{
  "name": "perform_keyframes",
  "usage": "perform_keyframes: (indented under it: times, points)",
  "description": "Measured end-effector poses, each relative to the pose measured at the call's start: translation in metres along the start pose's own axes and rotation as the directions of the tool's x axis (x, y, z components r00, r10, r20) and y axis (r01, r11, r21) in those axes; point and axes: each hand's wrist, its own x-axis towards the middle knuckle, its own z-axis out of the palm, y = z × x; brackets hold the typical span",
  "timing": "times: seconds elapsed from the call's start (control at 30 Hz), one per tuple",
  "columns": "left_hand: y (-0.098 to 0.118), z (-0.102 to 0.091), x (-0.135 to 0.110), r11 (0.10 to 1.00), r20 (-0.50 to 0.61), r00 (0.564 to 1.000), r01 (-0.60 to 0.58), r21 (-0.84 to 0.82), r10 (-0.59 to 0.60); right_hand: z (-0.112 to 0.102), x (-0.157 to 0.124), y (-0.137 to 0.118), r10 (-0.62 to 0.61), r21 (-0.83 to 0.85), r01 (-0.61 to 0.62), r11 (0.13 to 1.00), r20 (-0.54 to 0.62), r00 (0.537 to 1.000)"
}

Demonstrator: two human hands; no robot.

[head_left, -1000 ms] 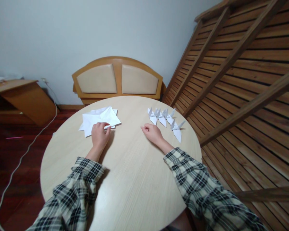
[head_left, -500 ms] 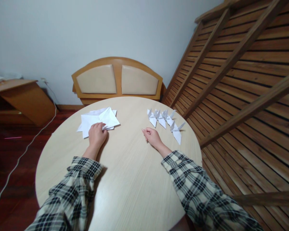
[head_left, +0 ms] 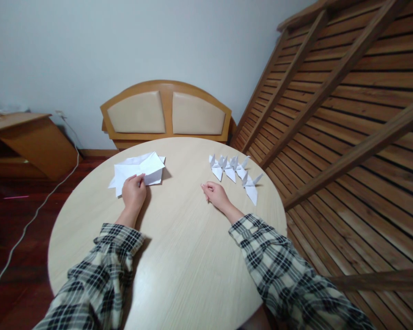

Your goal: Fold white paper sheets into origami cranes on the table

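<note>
On the left of the round table, my left hand (head_left: 134,192) pinches the near edge of a white sheet of paper (head_left: 152,165). That sheet is tilted up above a loose pile of white papers (head_left: 121,172), and its shadow falls to the right. My right hand (head_left: 216,195) rests on the table with its fingers curled together; nothing shows in it. Just beyond the right hand, several white folded paper cranes stand in a row, with one crane (head_left: 250,190) set apart, nearer to me on the right.
The pale round table (head_left: 179,238) stands before a padded wooden headboard (head_left: 165,110). A slatted wooden panel (head_left: 330,137) leans close along the right side. At the far left are a wooden desk (head_left: 37,146) and a white cable (head_left: 37,213) on the floor.
The top sheet has been lifted and tilted off the pile by my left hand, which has moved slightly left. My right hand has stayed in place.
</note>
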Motion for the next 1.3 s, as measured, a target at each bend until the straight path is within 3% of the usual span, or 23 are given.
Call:
perform_keyframes:
  times: [0.17, 0.4, 0.57, 0.93, 1.3]
  points:
    - [0.012, -0.009, -0.004, 0.997, -0.097, 0.995, -0.019, -0.081, 0.011, 0.000, 0.000, 0.001, -0.009, 0.010, 0.009, 1.000, 0.011, 1.000]
    - [0.036, -0.012, -0.017, 0.966, -0.129, 0.979, -0.181, -0.185, 0.158, -0.001, -0.001, 0.001, -0.028, 0.007, 0.028, 1.000, 0.030, 0.999]
    - [0.055, -0.005, -0.031, 0.921, -0.023, 0.966, -0.252, -0.298, 0.257, -0.001, -0.001, 0.001, -0.023, 0.027, 0.022, 0.999, 0.055, 0.998]
    - [0.090, 0.012, -0.067, 0.884, 0.230, 0.925, -0.180, -0.431, 0.301, -0.001, -0.003, -0.002, 0.009, 0.038, -0.014, 0.999, 0.146, 0.989]
    - [0.103, 0.020, -0.087, 0.848, 0.353, 0.867, -0.136, -0.513, 0.352, -0.003, -0.003, -0.010, -0.051, -0.199, 0.083, 0.977, 0.161, 0.986]
